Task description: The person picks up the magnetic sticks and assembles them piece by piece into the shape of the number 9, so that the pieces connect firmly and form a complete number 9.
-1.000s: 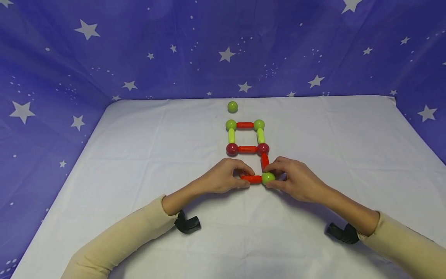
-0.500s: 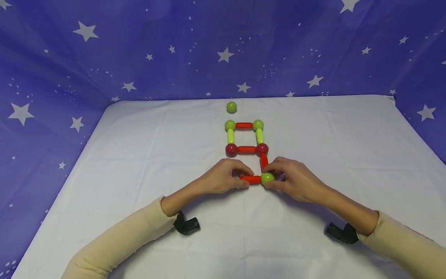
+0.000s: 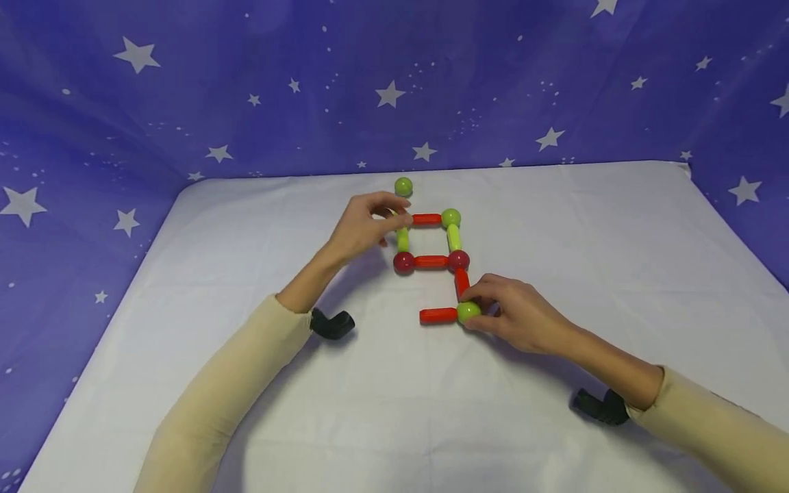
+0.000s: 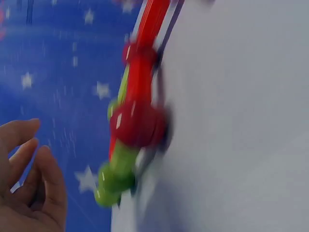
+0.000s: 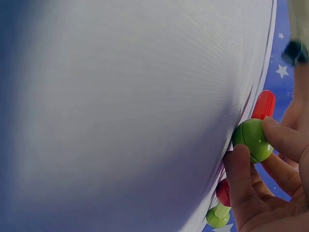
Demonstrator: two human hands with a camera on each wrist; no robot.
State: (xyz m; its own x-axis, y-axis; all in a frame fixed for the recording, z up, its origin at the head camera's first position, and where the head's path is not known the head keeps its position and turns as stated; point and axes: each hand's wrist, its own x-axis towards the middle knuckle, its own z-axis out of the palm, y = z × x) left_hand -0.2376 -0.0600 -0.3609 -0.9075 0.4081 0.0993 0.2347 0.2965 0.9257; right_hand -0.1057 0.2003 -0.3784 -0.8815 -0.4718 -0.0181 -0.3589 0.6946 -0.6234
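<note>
My right hand pinches a green ball between thumb and fingers; the right wrist view shows the grip on the same green ball. A red rod sticks out leftward from that ball, and another red rod joins it to a red ball. Over the far left corner of the rod-and-ball square hovers my left hand, fingers loosely bent with nothing in them. It mostly hides the corner ball there. Just beyond its fingertips lies a loose green ball.
The square has red rods across and light green rods along its sides, with a second red ball at the near left. A white cloth covers the table. Starry blue fabric stands behind.
My left hand has let go of the near red rod and moved away over the square's far left corner. My right hand keeps its pinch on the green ball.
</note>
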